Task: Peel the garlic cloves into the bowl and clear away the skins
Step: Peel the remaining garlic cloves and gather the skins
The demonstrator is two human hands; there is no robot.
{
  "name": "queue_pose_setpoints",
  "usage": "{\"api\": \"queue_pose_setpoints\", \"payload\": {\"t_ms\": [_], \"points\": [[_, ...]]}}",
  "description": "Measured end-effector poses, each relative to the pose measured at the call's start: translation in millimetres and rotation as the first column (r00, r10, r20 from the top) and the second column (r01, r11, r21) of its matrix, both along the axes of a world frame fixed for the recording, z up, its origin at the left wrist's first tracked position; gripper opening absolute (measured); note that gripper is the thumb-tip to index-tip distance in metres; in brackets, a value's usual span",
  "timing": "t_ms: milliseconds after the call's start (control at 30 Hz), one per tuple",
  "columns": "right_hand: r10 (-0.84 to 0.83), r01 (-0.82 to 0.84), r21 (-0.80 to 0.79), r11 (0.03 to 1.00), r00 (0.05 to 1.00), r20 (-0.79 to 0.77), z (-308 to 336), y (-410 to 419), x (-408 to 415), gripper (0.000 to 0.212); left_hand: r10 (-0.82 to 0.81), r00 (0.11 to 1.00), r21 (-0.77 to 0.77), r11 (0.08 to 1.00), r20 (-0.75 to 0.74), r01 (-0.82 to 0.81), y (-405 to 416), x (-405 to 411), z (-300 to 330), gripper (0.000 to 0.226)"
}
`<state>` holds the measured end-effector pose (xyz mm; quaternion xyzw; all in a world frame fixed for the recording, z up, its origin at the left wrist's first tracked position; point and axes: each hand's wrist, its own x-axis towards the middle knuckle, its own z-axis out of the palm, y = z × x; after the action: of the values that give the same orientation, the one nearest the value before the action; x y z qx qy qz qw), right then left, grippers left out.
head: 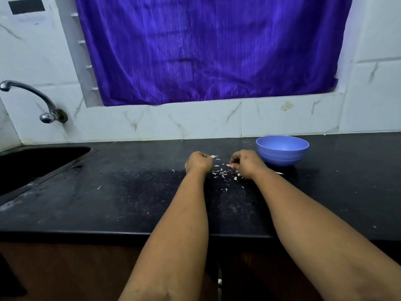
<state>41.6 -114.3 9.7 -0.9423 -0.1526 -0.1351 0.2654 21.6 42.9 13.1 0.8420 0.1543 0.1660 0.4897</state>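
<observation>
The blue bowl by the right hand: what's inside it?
From this angle only the far inner wall of the blue bowl shows, and it looks bare. The near rim hides the bottom, so any peeled cloves lying there cannot be seen. Garlic skins lie on the counter.

Your curled left hand [198, 161] and right hand [245, 162] hide whatever they pinch, and the bowl [282, 152] interior is out of sight.
</observation>
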Motion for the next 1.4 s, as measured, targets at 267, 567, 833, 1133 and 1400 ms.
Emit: {"api": "queue_pose_setpoints", "payload": {"t_ms": [267,567,833,1133,1400], "points": [[-0.026,0.015,0.327,0.945,0.999,0.028,3.9,-4.6,-2.2,0.015,-0.076,0.997,0.009,0.997,0.008,0.076,-7.1,-1.5,-1.6,0.023],[-0.063,0.054,0.156,0.986,0.996,0.055,12.9,-7.4,-9.2,0.015,-0.123,0.992,0.038,0.992,0.037,0.121,-10.2,-2.9,-0.2,0.022],[-0.132,0.099,0.474,0.875,0.991,0.037,14.8,-4.9,-10.7,0.017,-0.168,0.982,0.020,0.986,0.085,0.167,-11.8,-2.4,-0.5,0.016],[0.235,-0.009,0.828,0.561,0.961,-0.149,11.5,7.2,-10.2,0.013,-0.265,0.947,0.057,0.964,0.183,0.259,-18.9,-4.2,3.0,0.007],[0.417,0.117,0.972,0.203,0.888,-0.194,19.6,4.2,-16.2,0.017,-0.310,0.940,0.103,0.949,0.145,0.297,-25.3,-7.4,5.4,0.010]]}}
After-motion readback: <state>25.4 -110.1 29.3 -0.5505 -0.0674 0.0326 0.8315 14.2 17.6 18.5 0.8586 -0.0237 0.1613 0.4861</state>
